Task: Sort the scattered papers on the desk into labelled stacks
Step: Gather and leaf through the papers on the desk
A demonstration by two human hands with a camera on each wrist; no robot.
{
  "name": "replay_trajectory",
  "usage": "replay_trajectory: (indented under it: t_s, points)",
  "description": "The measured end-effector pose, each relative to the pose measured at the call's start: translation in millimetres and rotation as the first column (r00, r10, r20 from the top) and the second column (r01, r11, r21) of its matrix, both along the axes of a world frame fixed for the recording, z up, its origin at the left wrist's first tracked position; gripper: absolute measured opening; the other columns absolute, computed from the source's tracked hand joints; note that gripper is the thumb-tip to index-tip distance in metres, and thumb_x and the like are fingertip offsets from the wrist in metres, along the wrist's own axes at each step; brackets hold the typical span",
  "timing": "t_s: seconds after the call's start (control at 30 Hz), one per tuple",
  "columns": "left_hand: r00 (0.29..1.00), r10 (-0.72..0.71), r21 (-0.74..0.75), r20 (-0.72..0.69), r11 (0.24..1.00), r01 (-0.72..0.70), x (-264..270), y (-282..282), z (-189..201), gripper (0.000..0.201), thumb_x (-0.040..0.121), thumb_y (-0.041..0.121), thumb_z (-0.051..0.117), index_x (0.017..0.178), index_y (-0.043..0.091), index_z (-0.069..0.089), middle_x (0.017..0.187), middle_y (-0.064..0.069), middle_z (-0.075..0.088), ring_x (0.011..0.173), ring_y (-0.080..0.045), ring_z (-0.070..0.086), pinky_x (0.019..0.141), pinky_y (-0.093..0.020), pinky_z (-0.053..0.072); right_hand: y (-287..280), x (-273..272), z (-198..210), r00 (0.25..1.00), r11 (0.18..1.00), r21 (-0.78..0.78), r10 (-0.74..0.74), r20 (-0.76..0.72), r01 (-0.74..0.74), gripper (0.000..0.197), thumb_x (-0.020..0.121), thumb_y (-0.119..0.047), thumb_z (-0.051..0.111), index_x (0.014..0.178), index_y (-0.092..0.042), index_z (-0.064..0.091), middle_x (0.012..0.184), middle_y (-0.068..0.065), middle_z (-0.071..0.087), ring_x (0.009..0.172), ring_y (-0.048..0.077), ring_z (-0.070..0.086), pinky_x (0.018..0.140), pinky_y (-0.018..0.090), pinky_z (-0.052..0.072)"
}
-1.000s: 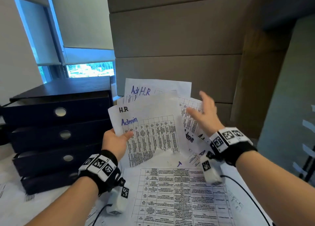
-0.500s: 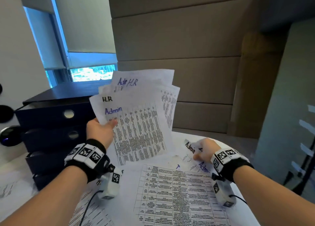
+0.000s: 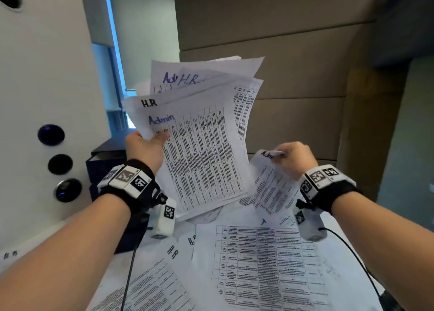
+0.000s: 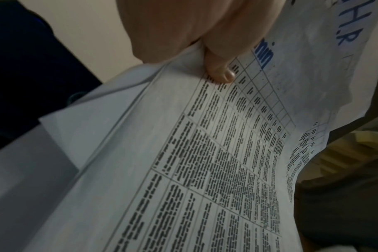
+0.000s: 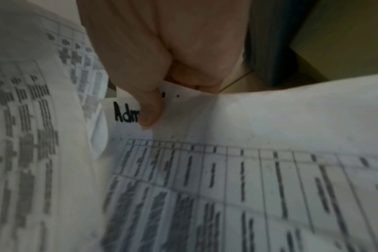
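My left hand point(image 3: 146, 147) grips a fanned bundle of printed sheets point(image 3: 202, 151) upright above the desk; their tops read "H.R" and "Admin". In the left wrist view the thumb point(image 4: 219, 71) presses on the front sheet of the bundle point(image 4: 205, 170). My right hand point(image 3: 291, 157) pinches the top edge of a single sheet marked "Admin" point(image 3: 272, 188) and holds it lifted just right of the bundle. The right wrist view shows the thumb point(image 5: 150, 109) covering part of the word on that Admin sheet point(image 5: 248, 170). More table-printed sheets point(image 3: 260, 263) lie scattered on the desk below.
A white wall panel point(image 3: 42, 99) with round dark buttons stands close on the left. Dark blue file boxes point(image 3: 105, 160) sit behind my left wrist. Loose sheets marked "H.R" point(image 3: 173, 252) overlap at the front left. A black cable point(image 3: 352, 252) trails from the right wrist.
My right hand went down onto the desk papers, pinched the Admin sheet and has lifted it. The left hand kept hold of the bundle while the view swung left.
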State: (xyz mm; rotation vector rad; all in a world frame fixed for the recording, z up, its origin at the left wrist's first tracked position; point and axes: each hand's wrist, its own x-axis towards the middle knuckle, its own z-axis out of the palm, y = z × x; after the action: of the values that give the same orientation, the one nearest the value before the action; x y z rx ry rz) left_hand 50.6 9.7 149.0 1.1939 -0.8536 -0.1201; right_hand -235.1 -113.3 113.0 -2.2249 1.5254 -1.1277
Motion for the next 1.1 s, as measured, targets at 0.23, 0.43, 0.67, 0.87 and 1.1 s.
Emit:
replay_trajectory:
  t_s: [0.23,0.43,0.67,0.87,1.1]
  points:
    - [0.996,0.083,-0.119,0.011,0.989,-0.081,16,35,42,0.019,0.083,0.009,0.069,0.098,-0.002,0.068,0.092,-0.006,0.066,0.080,-0.014,0.058,0.068,-0.023,0.040,39,20,90,0.997,0.925,-0.374,0.050,-0.057,-0.068,0.013,0.086,-0.007,0.065,0.088,-0.015,0.075,0.080,0.009,0.072,0.080,0.028,0.066,0.075,0.036,0.054]
    - [0.944,0.310,-0.057,0.108,0.950,-0.306,48,73,55,0.016,0.085,0.017,0.068,0.097,0.006,0.068,0.092,-0.005,0.067,0.084,-0.022,0.062,0.072,-0.030,0.047,87,41,128,0.942,0.891,-0.384,0.121,-0.312,-0.242,0.020,0.083,-0.005,0.066,0.087,-0.021,0.076,0.081,0.007,0.071,0.079,0.028,0.066,0.075,0.038,0.055]
    - [0.944,0.297,0.066,0.146,0.949,-0.309,66,105,32,0.008,0.086,0.015,0.069,0.088,0.009,0.064,0.083,-0.005,0.063,0.082,-0.022,0.062,0.072,-0.027,0.044,140,84,132,0.788,0.841,-0.250,0.287,-0.545,-0.479,0.016,0.079,-0.013,0.072,0.084,-0.028,0.077,0.080,-0.001,0.073,0.076,0.021,0.067,0.072,0.038,0.056]
    - [0.982,0.118,0.114,0.149,0.984,-0.136,36,113,1,0.017,0.084,0.013,0.071,0.099,0.009,0.066,0.084,0.001,0.065,0.079,-0.017,0.063,0.072,-0.021,0.045,157,125,149,0.776,0.772,-0.292,0.377,-0.506,-0.565,0.009,0.076,-0.018,0.078,0.084,-0.022,0.077,0.075,-0.002,0.073,0.072,0.015,0.068,0.070,0.032,0.056]
    - [0.993,-0.012,0.085,0.114,0.996,0.002,38,116,-19,0.016,0.090,0.012,0.064,0.105,0.013,0.063,0.089,0.007,0.062,0.072,0.008,0.052,0.064,-0.012,0.041,137,160,143,0.866,0.795,-0.452,0.174,-0.468,-0.404,0.020,0.089,-0.016,0.064,0.106,-0.022,0.073,0.099,0.009,0.070,0.092,0.032,0.064,0.076,0.029,0.045]
